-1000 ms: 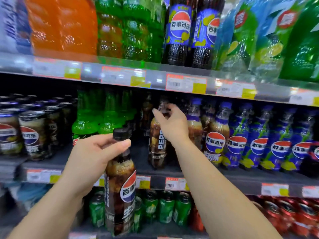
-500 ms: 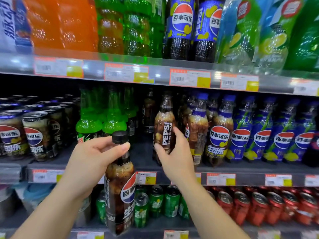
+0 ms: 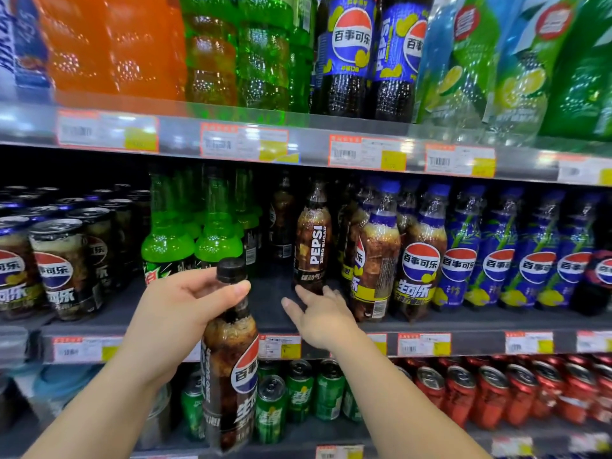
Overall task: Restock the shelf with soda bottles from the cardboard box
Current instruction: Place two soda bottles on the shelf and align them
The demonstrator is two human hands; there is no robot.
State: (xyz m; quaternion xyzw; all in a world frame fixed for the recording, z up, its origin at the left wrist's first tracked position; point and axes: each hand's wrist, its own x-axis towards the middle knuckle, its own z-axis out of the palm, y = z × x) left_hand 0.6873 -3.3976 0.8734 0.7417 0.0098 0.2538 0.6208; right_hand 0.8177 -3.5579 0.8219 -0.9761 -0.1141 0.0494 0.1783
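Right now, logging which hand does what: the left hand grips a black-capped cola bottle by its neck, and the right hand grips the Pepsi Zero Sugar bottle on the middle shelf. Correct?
Not quite. In the head view the right hand is open, fingers only reaching toward the base of the Pepsi Zero Sugar bottle. The left hand does grip the black-capped cola bottle.

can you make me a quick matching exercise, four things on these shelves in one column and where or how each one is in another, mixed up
Things
1. black-capped cola bottle
2. Pepsi Zero Sugar bottle
3. red cans
4. orange soda bottles

Places or states
A. top shelf, far left
B. held by the neck in the left hand
C. bottom shelf, right side
D. upright on the middle shelf, just above the right hand

Pairs: 1-B, 2-D, 3-C, 4-A
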